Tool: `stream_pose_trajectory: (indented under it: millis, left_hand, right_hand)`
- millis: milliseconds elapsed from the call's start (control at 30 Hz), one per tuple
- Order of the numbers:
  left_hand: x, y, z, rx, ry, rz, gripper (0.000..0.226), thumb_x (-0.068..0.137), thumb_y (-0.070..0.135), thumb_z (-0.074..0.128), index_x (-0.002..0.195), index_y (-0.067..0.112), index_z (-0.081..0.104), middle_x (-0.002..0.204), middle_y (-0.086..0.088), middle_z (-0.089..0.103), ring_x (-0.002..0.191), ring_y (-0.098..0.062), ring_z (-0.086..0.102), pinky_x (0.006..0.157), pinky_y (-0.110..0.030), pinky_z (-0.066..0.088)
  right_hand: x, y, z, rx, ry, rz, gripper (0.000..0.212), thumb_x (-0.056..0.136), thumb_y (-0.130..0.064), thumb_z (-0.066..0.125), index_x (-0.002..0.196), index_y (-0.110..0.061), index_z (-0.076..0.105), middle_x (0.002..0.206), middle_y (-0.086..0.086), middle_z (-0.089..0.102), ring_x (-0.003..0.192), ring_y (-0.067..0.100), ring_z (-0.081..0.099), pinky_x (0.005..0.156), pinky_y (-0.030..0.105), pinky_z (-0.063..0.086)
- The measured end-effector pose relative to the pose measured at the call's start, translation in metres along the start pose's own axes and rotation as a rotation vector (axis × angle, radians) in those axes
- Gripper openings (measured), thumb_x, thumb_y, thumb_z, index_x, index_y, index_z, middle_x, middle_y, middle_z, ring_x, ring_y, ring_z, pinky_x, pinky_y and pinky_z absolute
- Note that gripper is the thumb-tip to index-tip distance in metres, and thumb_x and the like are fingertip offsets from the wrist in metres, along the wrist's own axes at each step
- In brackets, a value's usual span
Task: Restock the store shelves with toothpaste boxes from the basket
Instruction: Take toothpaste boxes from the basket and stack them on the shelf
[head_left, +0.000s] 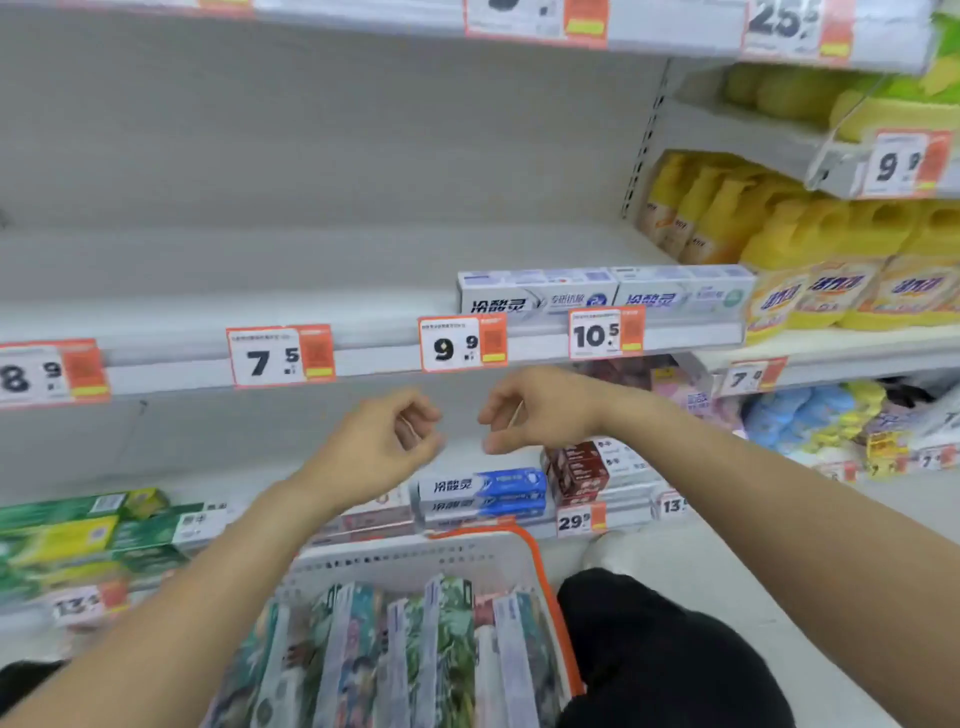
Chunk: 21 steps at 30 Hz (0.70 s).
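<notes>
White cardboard toothpaste boxes (395, 654) with green leaf print stand on end, packed side by side, in the white plastic basket with an orange rim (550, 582) at the bottom of the view. Both bare hands hover above it, in front of the front edge of the pale grey metal middle shelf (208, 306). The left hand (379, 441) and the right hand (540, 410) face each other, near but apart, each grip loosely curled and holding nothing. Most of the middle shelf is bare; at its right end, behind the price tags reading 9.9 (462, 344) and 10.5 (605, 332), lie two long pale blue-white toothpaste boxes (602, 288) end to end along the front edge. On the lower shelf sit blue and white boxes (483, 493) and, at its left end, green and yellow boxes (78, 525).
</notes>
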<state>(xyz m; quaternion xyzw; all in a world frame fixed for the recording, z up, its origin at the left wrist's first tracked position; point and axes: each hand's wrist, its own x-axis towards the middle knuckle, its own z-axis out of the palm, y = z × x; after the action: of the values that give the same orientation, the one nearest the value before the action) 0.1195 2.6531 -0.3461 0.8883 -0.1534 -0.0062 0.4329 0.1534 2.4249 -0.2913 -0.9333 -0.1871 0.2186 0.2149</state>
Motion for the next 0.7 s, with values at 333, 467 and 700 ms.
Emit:
stream_pose_trajectory:
  millis: [333,467,700]
  left_hand:
    - [-0.134,-0.136,0.083,0.198,-0.565,-0.495,0.068,0.089,0.038,0.071,0.146,0.016,0.041,0.142,-0.003,0.049,0.127,-0.020,0.050,0.100,-0.026,0.042]
    - [-0.147,-0.164,0.089,0.229,-0.416,-0.652,0.084,0.085,0.050,0.073,0.148,0.010,0.035,0.143,-0.012,0.047,0.127,-0.029,0.051,0.100,-0.033,0.046]
    - [-0.168,-0.190,0.104,0.185,-0.450,-0.913,0.081,0.076,0.062,0.076,0.123,0.002,0.048,0.104,-0.011,0.061,0.092,-0.022,0.059,0.065,-0.027,0.040]
  right_hand:
    - [0.034,-0.001,0.226,-0.080,-0.312,0.268,0.072,0.084,-0.036,0.079,0.142,-0.010,0.044,0.128,0.010,0.058,0.098,0.027,0.062,0.079,0.032,0.051]
    - [0.031,0.005,0.259,-0.125,-0.249,0.310,0.098,0.081,-0.042,0.080,0.154,-0.016,0.021,0.156,0.020,0.025,0.134,0.039,0.044,0.106,0.043,0.044]
    - [0.037,0.012,0.278,-0.071,-0.230,0.426,0.126,0.076,-0.053,0.080,0.158,-0.015,-0.008,0.150,0.021,0.038,0.128,0.035,0.050,0.105,0.042,0.047]
